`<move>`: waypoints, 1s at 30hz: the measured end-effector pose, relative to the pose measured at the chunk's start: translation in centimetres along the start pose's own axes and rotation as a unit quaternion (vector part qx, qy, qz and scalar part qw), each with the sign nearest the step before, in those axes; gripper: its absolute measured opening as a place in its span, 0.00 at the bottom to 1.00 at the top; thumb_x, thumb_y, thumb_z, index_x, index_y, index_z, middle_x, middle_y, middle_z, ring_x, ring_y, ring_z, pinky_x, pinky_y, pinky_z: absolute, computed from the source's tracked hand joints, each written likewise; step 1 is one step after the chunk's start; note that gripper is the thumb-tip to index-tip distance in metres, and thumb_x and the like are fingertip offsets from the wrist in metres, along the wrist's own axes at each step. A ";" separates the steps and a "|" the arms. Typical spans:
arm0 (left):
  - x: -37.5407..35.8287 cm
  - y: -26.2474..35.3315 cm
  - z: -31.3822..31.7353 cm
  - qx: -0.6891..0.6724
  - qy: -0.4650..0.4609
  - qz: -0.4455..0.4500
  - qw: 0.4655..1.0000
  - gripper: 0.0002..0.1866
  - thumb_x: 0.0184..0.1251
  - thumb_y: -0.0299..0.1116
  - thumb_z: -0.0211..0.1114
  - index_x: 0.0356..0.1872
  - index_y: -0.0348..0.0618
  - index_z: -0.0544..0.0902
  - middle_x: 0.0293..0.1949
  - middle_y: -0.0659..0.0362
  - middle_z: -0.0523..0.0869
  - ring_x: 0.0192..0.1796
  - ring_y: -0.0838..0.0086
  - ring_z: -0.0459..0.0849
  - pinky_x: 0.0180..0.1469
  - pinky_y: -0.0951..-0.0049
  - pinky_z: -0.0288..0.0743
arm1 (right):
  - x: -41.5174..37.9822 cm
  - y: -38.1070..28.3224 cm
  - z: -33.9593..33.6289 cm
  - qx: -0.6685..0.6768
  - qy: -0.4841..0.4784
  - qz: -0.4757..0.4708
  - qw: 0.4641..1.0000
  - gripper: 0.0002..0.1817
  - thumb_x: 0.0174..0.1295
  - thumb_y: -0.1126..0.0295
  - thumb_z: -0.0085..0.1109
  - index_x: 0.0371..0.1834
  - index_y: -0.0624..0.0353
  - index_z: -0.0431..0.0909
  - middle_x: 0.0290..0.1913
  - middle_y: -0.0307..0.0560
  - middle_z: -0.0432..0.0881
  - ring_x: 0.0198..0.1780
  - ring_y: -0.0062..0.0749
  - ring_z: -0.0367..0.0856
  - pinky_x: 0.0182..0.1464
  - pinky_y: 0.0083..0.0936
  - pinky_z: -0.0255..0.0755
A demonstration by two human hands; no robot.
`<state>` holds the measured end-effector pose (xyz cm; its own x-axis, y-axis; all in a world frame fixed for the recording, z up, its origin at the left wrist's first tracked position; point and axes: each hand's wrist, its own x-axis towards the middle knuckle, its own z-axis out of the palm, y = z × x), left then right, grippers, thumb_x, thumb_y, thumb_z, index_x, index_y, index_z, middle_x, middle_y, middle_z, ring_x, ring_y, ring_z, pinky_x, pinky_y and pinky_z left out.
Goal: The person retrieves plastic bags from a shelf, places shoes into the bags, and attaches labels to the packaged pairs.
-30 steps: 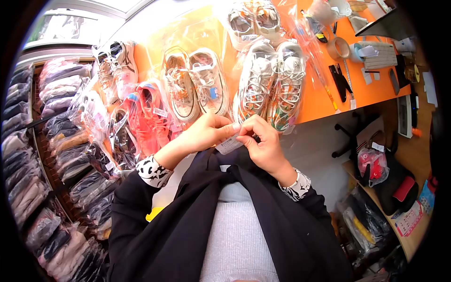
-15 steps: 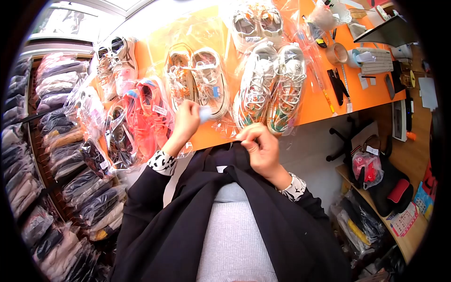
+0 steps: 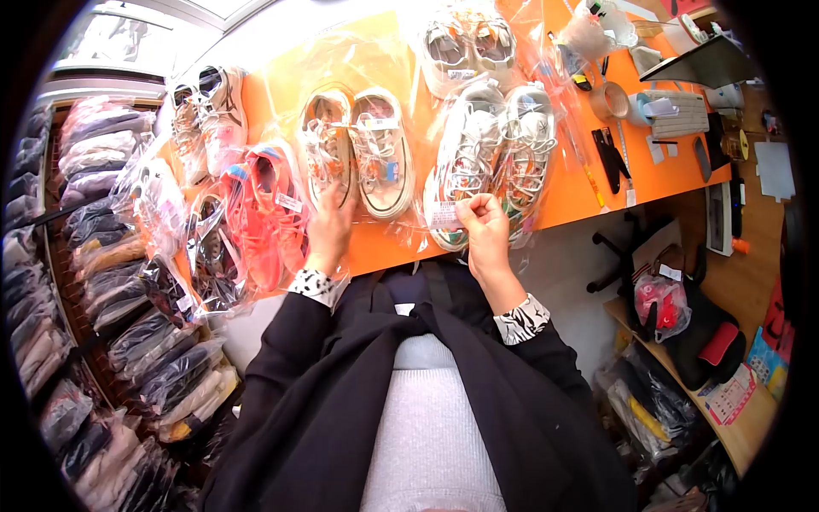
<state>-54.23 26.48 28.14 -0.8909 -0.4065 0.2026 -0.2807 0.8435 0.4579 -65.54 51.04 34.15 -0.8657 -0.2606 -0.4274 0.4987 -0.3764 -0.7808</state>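
Note:
My right hand (image 3: 489, 235) pinches a small white printed label (image 3: 443, 214) between thumb and fingers, in front of the toe of a white-and-orange sneaker (image 3: 465, 141). Its mate (image 3: 527, 141) lies alongside, both in clear plastic. My left hand (image 3: 330, 229) is open, fingers stretched out and slightly blurred, overlapping the near end of a beige canvas shoe (image 3: 327, 141). The other beige shoe (image 3: 380, 154) of that bagged pair has a blue patch on it. Bagged coral shoes (image 3: 266, 218) lie just left of this hand.
On the orange table (image 3: 380, 247) are more bagged shoes (image 3: 467, 47). At right lie a tape roll (image 3: 609, 101), a black-handled tool (image 3: 609, 158), a keyboard (image 3: 685, 113) and a phone (image 3: 702, 160). Wrapped goods (image 3: 111, 222) fill racks at left; a chair (image 3: 614, 256) stands below.
The pale slip has left my left hand, which has moved down onto the beige shoe. My right hand has turned, lifted slightly, and now shows a printed label where it pinched clear film.

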 end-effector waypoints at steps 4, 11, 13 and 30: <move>5.8 -5.9 -2.3 0.167 -0.081 -0.032 0.982 0.21 0.69 0.37 0.61 0.62 0.60 0.69 0.56 0.42 0.75 0.36 0.49 0.86 0.29 0.53 0.79 | -0.2 1.0 -0.3 -0.006 0.015 0.031 0.999 0.08 0.64 0.76 0.62 0.35 0.57 0.70 0.33 0.38 0.77 0.32 0.19 0.78 0.33 0.20 0.78; 8.5 -4.2 -3.2 0.015 0.066 -0.202 0.977 0.15 0.68 0.41 0.62 0.46 0.39 0.78 0.37 0.45 0.82 0.43 0.51 0.81 0.46 0.56 0.73 | -0.6 2.2 0.6 0.037 0.028 0.057 0.997 0.09 0.65 0.75 0.62 0.35 0.56 0.69 0.35 0.40 0.78 0.34 0.24 0.81 0.35 0.24 0.80; 4.2 -1.8 -3.2 -0.121 0.021 -0.284 0.951 0.25 0.65 0.52 0.66 0.37 0.34 0.78 0.34 0.45 0.84 0.39 0.55 0.84 0.44 0.60 0.75 | -1.1 2.5 0.8 0.048 0.040 0.078 0.995 0.09 0.64 0.77 0.61 0.37 0.54 0.69 0.39 0.40 0.78 0.41 0.28 0.81 0.42 0.31 0.80; -3.8 0.9 3.2 -0.352 -0.182 -0.452 0.799 0.14 0.54 0.36 0.76 0.24 0.37 0.82 0.18 0.63 0.81 0.18 0.84 0.74 0.21 0.78 0.66 | 0.3 10.4 6.3 0.030 0.076 0.079 0.994 0.19 0.53 0.87 0.62 0.43 0.57 0.67 0.37 0.41 0.75 0.39 0.27 0.79 0.42 0.26 0.82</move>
<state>-52.19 29.91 25.04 -0.5187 -0.5017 -0.6923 -0.7117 -0.1953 0.6748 -60.32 41.42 28.79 -0.7710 -0.1847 -0.6095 0.6261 -0.3952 -0.6722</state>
